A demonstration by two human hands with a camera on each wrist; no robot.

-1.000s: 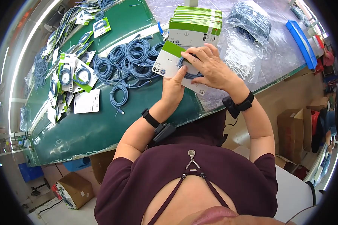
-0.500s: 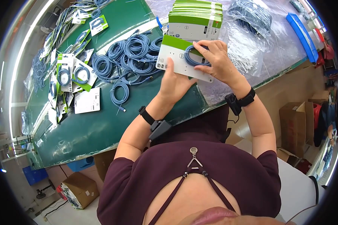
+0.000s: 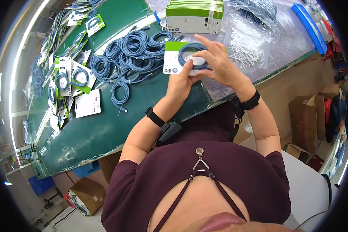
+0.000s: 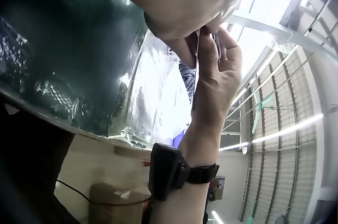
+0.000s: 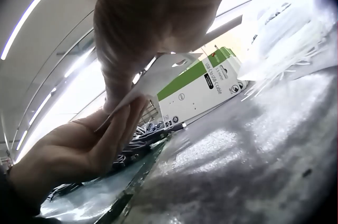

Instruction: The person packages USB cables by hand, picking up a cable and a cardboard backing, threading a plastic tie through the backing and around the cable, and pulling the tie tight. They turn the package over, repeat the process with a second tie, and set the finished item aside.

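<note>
In the head view, a white and green packaging card (image 3: 170, 58) is held up in front of the body, with a coiled blue cable (image 3: 180, 55) flat against its face. My left hand (image 3: 178, 83) grips the card's lower edge, thumb over the front on the coil. At the card's right side, my right hand (image 3: 222, 63) pinches the coil between thumb and fingers, covering part of it. The right wrist view shows the card (image 5: 129, 93) nearly edge-on, the left hand's fingers behind it.
A stack of matching cards (image 3: 193, 23) stands just beyond the hands. Loose coiled cables (image 3: 135, 58) lie to the left, beside cards with cables attached (image 3: 81, 77). White ties (image 3: 245, 48) and a bag of dark cables (image 3: 259, 11) lie right, near a blue tray (image 3: 309, 29).
The card has turned from a slant to nearly level. My left thumb lifted off the front and now lies over the coil. My right hand has stayed at the coil.
</note>
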